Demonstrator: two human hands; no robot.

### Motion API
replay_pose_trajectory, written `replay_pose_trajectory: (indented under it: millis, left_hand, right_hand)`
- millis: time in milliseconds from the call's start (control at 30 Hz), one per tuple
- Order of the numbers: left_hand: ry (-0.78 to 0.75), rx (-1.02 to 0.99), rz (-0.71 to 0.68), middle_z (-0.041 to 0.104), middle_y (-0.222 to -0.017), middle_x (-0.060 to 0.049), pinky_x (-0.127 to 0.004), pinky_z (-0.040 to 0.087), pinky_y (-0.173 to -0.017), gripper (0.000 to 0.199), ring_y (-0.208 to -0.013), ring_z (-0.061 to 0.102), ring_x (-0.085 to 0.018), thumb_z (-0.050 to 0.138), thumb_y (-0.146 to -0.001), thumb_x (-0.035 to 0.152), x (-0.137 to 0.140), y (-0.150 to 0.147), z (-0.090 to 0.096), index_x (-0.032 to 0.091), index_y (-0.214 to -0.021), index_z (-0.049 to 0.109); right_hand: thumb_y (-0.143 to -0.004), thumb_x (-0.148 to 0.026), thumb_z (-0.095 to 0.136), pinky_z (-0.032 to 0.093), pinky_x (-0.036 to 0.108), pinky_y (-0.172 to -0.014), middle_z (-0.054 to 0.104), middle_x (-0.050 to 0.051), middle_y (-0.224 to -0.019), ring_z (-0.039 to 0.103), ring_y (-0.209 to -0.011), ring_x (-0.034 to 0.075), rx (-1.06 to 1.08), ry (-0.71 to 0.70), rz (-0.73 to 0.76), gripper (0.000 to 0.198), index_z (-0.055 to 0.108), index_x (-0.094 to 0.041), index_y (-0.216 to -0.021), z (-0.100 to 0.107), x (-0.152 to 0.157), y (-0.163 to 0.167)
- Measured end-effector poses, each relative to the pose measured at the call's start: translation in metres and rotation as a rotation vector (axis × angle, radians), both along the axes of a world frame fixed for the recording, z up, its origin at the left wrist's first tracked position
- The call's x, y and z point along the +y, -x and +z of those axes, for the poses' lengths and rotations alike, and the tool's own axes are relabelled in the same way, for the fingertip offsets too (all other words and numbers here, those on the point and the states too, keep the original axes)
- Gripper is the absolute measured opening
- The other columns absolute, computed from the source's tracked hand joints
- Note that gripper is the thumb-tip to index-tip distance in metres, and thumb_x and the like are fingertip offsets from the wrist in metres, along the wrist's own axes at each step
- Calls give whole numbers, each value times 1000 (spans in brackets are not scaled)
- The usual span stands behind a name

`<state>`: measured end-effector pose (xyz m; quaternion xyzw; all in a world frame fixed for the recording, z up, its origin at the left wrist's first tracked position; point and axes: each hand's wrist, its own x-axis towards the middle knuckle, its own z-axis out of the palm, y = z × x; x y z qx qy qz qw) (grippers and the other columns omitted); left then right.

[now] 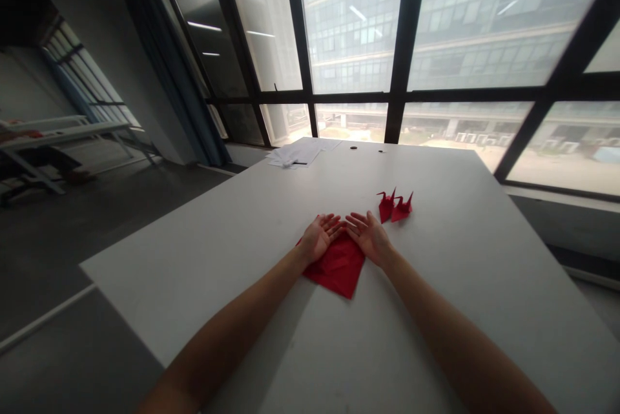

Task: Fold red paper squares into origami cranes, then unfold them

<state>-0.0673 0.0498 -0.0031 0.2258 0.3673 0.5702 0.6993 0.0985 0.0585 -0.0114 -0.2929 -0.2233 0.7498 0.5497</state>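
Observation:
Red paper (338, 267), square-looking with a corner toward me, lies on the white table below my hands. My left hand (320, 238) is over its left side, palm up, fingers stretched out and holding nothing. Over the paper's right edge, my right hand (370, 237) is also palm up with its fingers spread. The fingertips of both hands come close together above the far part of the paper, which they partly hide. Whether the hands touch the paper I cannot tell. Just beyond my right hand stand two folded red paper cranes, a left one (386, 208) and a right one (402, 210), side by side.
The white table (203, 265) reaches toward large windows (353, 20). White sheets of paper (301, 152) lie at its far left, with a small dark item on them. A dark round hole (353, 148) is near the far edge. Another table (72, 133) stands at the left.

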Motion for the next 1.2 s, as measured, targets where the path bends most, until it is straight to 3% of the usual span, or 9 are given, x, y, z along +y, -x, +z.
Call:
replay_pose_trajectory:
  millis: [133, 233, 300, 333, 533, 667, 1000, 1100, 1200]
  left_hand:
    - [35, -50, 51, 69, -104, -15, -32, 59, -81, 15, -90, 70, -19, 46, -95, 18, 3, 18, 1, 13, -93, 59]
    - [29, -80, 57, 69, -99, -13, -30, 59, -75, 15, -85, 70, -18, 47, -93, 17, 4, 32, 10, 12, -93, 61]
    - [5, -104, 52, 70, -96, -11, -28, 58, -71, 16, -82, 69, -17, 47, -93, 17, 5, 33, 17, 12, -93, 62]
    - [-9, -115, 39, 70, -93, -10, -27, 58, -69, 16, -80, 69, -17, 48, -93, 17, 6, 30, 21, 13, -93, 63]
    - [-97, -142, -141, 69, -89, -7, -26, 54, -65, 13, -73, 66, -15, 61, -85, 19, 23, -26, 30, 13, -96, 67]
    - [-180, -23, -327, 69, -93, -8, -26, 51, -68, 21, -77, 66, -16, 69, -82, 25, 27, -74, 19, 15, -100, 67]
    - [-641, 641, -145, 64, -95, -5, -23, 46, -59, 36, -70, 58, -12, 76, -78, 35, -8, -119, 6, 17, -108, 66]
    - [-752, 774, -97, 64, -82, -3, -23, 45, -61, 19, -69, 56, -12, 72, -82, 33, -13, -122, 7, 15, -84, 71]
    - [-789, 781, -6, 62, -76, -2, -23, 45, -60, 21, -66, 56, -12, 69, -84, 35, -13, -121, 5, 15, -76, 70]
  right_hand:
    - [-84, -38, 61, 57, 33, -81, 70, 7, -114, 68, -99, 21, -86, -268, -192, 22, 68, -22, -97, 13, 13, -23]
    - [-77, -38, 64, 51, 27, -59, 71, 6, -94, 64, -71, 16, -420, -329, -639, 31, 67, -20, -102, 21, 35, -60]
    - [-80, -41, 57, 48, 28, -59, 69, 6, -89, 61, -68, 16, -755, -285, -959, 36, 65, -18, -105, 21, 49, -90]
    - [-80, -41, 56, 48, 30, -63, 68, 9, -95, 60, -73, 17, -810, -264, -1008, 39, 64, -16, -108, 19, 56, -104]
    - [-60, -40, 73, 46, 35, -64, 70, 9, -77, 56, -63, 19, -998, -335, -799, 35, 72, -13, -83, -4, 72, -148]
    - [-64, -40, 70, 46, 35, -61, 68, 7, -65, 56, -58, 19, -1049, -416, -646, 26, 70, -15, -70, -5, 68, -154]
    - [-82, -30, 60, 46, 28, -59, 69, 1, -71, 59, -64, 16, -1124, -798, -229, 14, 69, -19, -80, 22, -11, -146]
    - [-84, -28, 59, 46, 28, -60, 69, 1, -75, 59, -66, 16, -1117, -818, -241, 13, 68, -20, -83, 23, -27, -136]
    - [-85, -31, 59, 48, 29, -62, 68, 3, -78, 60, -70, 17, -1047, -770, -384, 13, 66, -20, -83, 18, -33, -130]
